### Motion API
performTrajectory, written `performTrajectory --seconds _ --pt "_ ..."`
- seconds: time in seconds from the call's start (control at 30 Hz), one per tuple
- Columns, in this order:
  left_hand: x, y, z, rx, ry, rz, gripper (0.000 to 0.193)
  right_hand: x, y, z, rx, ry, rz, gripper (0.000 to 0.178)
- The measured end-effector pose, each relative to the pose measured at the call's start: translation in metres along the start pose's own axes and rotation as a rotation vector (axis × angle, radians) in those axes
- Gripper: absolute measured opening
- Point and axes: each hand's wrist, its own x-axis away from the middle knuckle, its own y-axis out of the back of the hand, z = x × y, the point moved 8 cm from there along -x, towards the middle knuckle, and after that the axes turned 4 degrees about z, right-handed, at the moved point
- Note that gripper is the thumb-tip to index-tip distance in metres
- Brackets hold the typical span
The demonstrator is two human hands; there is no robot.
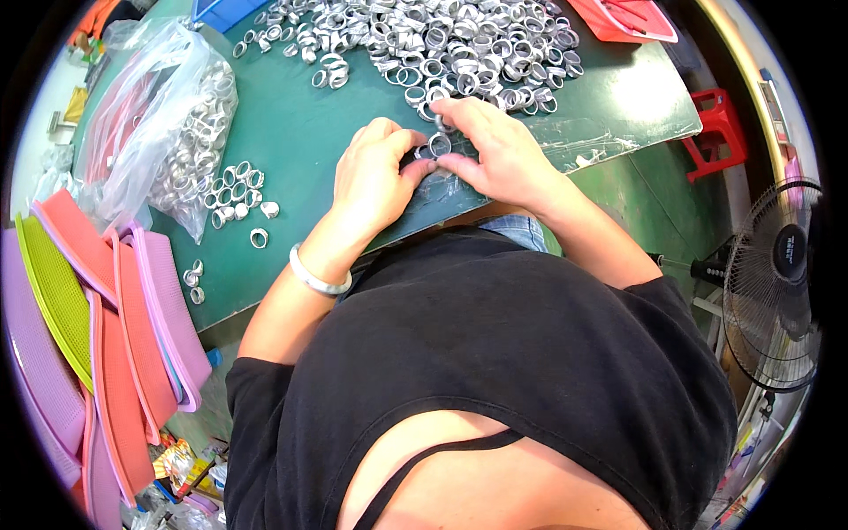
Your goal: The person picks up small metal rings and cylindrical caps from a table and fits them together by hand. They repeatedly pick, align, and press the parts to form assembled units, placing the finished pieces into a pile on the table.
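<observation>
Both my hands meet over the table's near edge, fingertips close together. My left hand, with a pale bangle on its wrist, is closed in a pinch at a small silvery metal ring, partly hidden by the fingers. My right hand curls its thumb and index finger around a silvery metal ring between the two hands. Just beyond the fingertips spreads a large heap of similar metal rings. Whether the fingers pinch one ring or two is hard to make out.
A clear plastic bag of rings stands on the green table at left, with small ring groups beside it. Colourful baskets are stacked at lower left. A red tray, red stool and black fan are at right.
</observation>
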Motion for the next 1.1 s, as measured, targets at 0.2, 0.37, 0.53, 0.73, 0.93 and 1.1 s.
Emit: performTrajectory --seconds 0.2,0.37,0.53,0.73,0.93,1.1 --pt "0.008 0.004 0.01 0.145 0.024 -0.032 0.023 0.0 -0.003 0.006 0.088 0.016 -0.038 0.059" --pt "0.016 -0.002 0.037 0.815 0.261 -0.05 0.024 -0.003 -0.008 0.014 0.145 0.025 -0.047 0.054" --pt "0.022 0.002 0.036 0.995 0.304 -0.029 0.031 -0.001 -0.009 0.011 0.103 0.044 -0.056 0.053" --pt "0.024 0.012 0.029 0.631 0.112 -0.124 0.047 -0.001 -0.005 0.013 0.057 0.043 -0.082 0.052" --pt "0.024 0.022 0.015 0.46 0.0 -0.223 0.053 -0.004 -0.007 0.008 0.074 -0.037 -0.037 0.053" --pt "0.025 0.012 0.024 0.612 0.069 -0.178 0.05 -0.003 -0.008 0.007 0.01 -0.006 -0.049 0.054"
